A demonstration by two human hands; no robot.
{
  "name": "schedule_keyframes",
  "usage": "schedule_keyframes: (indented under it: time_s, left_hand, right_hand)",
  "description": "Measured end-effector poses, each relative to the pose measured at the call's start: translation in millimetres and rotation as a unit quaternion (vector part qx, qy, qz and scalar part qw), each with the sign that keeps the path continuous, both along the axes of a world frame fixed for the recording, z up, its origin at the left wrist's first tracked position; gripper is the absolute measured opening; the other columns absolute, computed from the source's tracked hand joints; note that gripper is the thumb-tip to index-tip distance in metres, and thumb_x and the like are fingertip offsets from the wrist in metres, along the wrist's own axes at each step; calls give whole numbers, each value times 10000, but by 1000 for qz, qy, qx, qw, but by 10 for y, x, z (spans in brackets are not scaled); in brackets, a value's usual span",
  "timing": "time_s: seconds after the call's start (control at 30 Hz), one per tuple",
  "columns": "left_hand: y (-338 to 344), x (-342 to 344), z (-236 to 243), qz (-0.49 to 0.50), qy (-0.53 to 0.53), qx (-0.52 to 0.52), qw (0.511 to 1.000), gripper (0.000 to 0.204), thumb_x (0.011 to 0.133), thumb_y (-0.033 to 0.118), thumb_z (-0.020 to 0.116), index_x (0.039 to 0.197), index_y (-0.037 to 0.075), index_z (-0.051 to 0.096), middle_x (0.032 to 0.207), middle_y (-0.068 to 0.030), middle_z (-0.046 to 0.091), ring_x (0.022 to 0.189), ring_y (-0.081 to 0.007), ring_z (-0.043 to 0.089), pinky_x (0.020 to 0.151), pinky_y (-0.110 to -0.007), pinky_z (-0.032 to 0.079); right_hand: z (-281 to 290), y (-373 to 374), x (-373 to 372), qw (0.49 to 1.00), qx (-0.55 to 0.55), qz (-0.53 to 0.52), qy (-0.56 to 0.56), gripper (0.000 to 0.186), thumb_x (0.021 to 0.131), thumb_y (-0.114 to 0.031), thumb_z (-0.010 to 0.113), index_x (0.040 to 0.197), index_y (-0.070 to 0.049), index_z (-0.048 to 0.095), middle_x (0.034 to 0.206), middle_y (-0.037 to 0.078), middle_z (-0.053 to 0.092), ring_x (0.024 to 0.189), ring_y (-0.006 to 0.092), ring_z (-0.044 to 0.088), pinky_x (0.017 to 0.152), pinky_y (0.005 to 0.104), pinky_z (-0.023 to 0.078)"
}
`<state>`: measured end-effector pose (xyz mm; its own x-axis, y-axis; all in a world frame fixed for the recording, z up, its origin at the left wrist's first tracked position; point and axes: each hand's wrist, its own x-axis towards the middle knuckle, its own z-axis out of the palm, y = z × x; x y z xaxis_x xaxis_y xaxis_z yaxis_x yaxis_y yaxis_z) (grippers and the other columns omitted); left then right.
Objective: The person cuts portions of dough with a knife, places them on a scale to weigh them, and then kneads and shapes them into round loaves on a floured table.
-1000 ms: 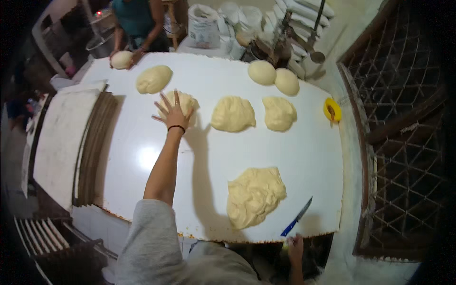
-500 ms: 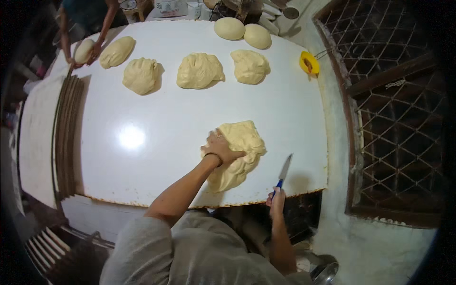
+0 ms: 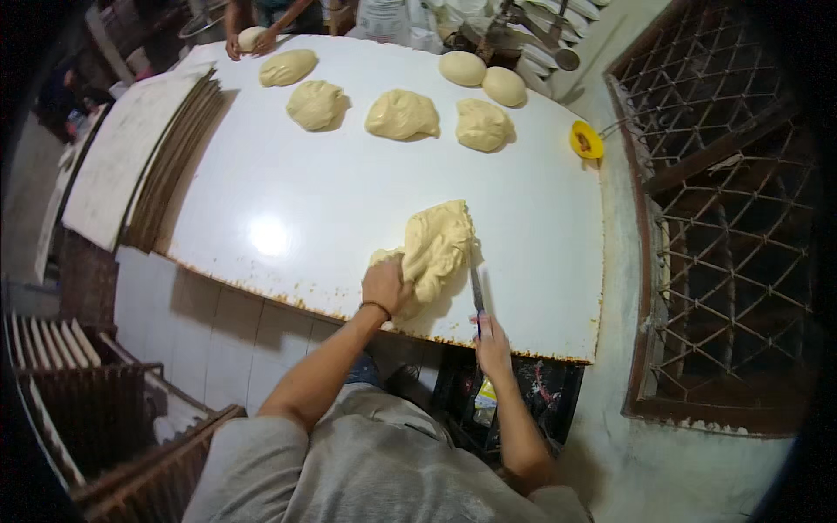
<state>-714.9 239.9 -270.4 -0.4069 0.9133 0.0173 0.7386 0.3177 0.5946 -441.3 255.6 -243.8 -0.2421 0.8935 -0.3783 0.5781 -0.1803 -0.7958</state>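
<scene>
A large lumpy mass of pale yellow dough [image 3: 436,235] lies on the white table [image 3: 540,279] near its front. My left hand [image 3: 384,283] grips the lower left part of this dough with curled fingers. My right hand [image 3: 491,344] is closed on a blue-handled knife [image 3: 476,289], its blade pointing away from me at the right edge of the dough. Farther back sit loose dough lumps [image 3: 401,113] in a row, with two smooth dough balls [image 3: 462,68] at the back right.
Stacked boards [image 3: 139,157] lie at the left. A yellow bowl [image 3: 586,139] sits near the right edge, beside a barred window [image 3: 715,218]. A co-worker's hands [image 3: 263,44] hold dough at the far left, with sacks [image 3: 392,22] behind the table. A rack [image 3: 52,349] stands at lower left.
My left hand moved from a back lump down to the near dough and gripped it. My right hand took hold of the knife and brought it left against the dough.
</scene>
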Motion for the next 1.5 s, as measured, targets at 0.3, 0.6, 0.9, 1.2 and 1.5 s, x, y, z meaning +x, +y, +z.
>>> schedule_keyframes:
  time_s: [0.3, 0.6, 0.9, 1.2, 1.5]
  left_hand:
    - [-706, 426, -86, -42, 70, 44, 996, 527, 708, 170, 741, 1222, 101, 647, 1051, -108, 630, 989, -304, 597, 884, -407, 458]
    - [-1155, 463, -210, 105, -37, 113, 987, 490, 721, 184, 704, 1200, 89, 668, 1007, -149, 657, 963, -376, 627, 838, -484, 505]
    - [-1182, 327, -215, 89, -90, 58, 990, 481, 839, 339, 709, 1234, 76, 632, 1063, -183, 665, 1024, -381, 633, 867, -486, 517]
    - [-1336, 260, -69, 96, -181, 95, 974, 363, 832, 204, 746, 1121, -1, 665, 1009, -217, 721, 947, -366, 705, 827, -406, 547]
    - [-910, -1298, 44, 192, -307, 174, 916, 265, 881, 69, 687, 1127, -22, 644, 1007, -116, 723, 887, -189, 693, 811, -316, 570]
  right_hand:
    - [478, 603, -1157, 834, 158, 398, -347, 477, 1086, -420, 304, 1127, -13, 550, 962, 284, 688, 916, 456, 680, 837, 563, 530]
    - [493, 163, -614, 840, 76, 393, -367, 520, 1079, -451, 302, 1223, 3, 509, 1070, 348, 648, 1022, 524, 635, 906, 590, 497]
    - [-233, 167, 103, 783, 191, 493, -327, 432, 1062, -319, 357, 1350, -23, 484, 1156, 320, 644, 1058, 538, 600, 935, 608, 465]
    - [-155, 138, -405, 923, 90, 280, -247, 428, 1080, -413, 351, 1091, -21, 525, 917, 329, 659, 870, 550, 626, 797, 623, 495]
    - [-210, -754, 1033, 956, 22, 177, -234, 522, 1049, -525, 398, 1153, -33, 542, 1006, 314, 659, 984, 513, 621, 837, 585, 471]
